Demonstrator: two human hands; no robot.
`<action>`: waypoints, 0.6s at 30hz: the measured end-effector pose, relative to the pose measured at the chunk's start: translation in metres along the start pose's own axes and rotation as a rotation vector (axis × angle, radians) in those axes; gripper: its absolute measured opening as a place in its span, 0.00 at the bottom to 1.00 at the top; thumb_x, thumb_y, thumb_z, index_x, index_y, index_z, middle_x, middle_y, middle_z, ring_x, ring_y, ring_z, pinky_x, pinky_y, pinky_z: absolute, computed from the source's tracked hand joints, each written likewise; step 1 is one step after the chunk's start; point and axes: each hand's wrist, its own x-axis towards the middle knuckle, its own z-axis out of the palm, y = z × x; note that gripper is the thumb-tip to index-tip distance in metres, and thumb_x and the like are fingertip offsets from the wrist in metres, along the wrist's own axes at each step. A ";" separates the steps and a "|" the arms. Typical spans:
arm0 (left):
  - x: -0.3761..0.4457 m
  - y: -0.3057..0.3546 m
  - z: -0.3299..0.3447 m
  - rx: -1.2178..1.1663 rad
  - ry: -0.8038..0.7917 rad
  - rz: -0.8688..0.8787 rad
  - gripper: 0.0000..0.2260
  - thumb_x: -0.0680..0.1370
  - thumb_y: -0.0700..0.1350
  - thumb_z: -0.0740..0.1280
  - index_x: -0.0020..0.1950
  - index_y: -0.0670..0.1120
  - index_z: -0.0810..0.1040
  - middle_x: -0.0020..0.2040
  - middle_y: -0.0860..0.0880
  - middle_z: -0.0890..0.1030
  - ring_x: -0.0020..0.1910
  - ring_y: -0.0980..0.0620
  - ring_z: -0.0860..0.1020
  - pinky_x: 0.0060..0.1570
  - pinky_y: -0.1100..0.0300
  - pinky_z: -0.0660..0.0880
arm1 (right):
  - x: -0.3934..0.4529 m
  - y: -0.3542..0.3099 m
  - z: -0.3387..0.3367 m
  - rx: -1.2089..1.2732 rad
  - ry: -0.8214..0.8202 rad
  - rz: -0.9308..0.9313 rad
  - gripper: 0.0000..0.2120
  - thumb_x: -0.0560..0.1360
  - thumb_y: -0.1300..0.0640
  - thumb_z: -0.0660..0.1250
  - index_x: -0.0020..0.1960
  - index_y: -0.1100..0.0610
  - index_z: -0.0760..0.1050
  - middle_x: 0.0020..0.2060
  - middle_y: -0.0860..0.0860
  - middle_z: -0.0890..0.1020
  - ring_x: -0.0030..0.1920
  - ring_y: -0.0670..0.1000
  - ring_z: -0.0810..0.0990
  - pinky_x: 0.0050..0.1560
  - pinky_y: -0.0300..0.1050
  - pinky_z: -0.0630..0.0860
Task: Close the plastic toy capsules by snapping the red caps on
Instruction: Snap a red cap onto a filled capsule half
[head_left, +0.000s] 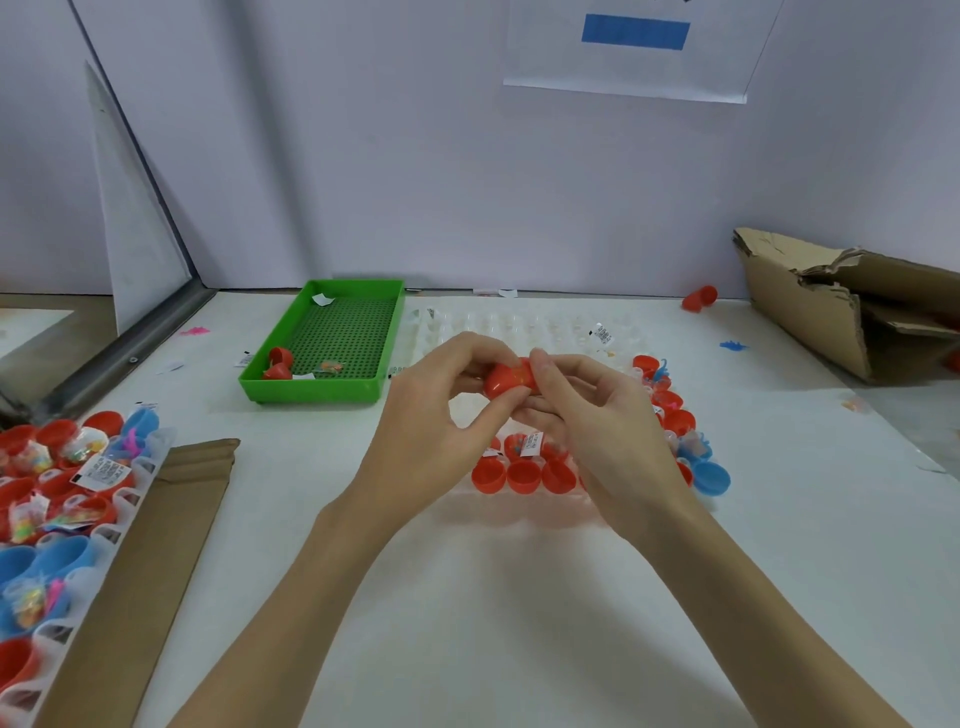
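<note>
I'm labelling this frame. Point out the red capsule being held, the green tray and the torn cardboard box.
red capsule (508, 381): head view, middle of shell.
green tray (311, 393): head view, near wall.
torn cardboard box (810, 322): head view, front panel.

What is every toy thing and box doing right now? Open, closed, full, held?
Red capsule: held up between both hands, halves together.
Left hand: pinches the capsule.
Right hand: pinches the capsule.
Clear tray: far cups empty, near cups hold red halves.
Red halves: open, uncapped.
Blue half: open, on its side.
Green tray: holds red pieces and small packets.
Cardboard box: torn open.
</note>
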 end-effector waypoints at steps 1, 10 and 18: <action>0.000 0.001 0.001 -0.076 0.009 -0.054 0.13 0.77 0.38 0.77 0.59 0.45 0.79 0.49 0.53 0.84 0.52 0.49 0.84 0.56 0.57 0.81 | 0.001 0.000 -0.001 -0.004 -0.003 0.003 0.13 0.78 0.47 0.71 0.56 0.56 0.83 0.48 0.52 0.88 0.49 0.51 0.88 0.53 0.41 0.83; 0.001 0.002 -0.001 -0.137 0.067 -0.148 0.16 0.73 0.40 0.79 0.61 0.46 0.86 0.53 0.52 0.87 0.56 0.50 0.85 0.61 0.56 0.80 | 0.002 -0.003 -0.004 -0.062 0.004 -0.100 0.03 0.77 0.52 0.73 0.50 0.49 0.85 0.44 0.48 0.88 0.46 0.49 0.88 0.45 0.34 0.81; 0.001 0.002 0.001 0.064 0.070 0.011 0.15 0.77 0.38 0.77 0.63 0.45 0.85 0.57 0.50 0.84 0.58 0.51 0.83 0.62 0.51 0.79 | 0.000 0.002 0.000 -0.129 0.044 -0.174 0.04 0.80 0.53 0.69 0.51 0.48 0.83 0.43 0.46 0.88 0.46 0.47 0.88 0.46 0.34 0.82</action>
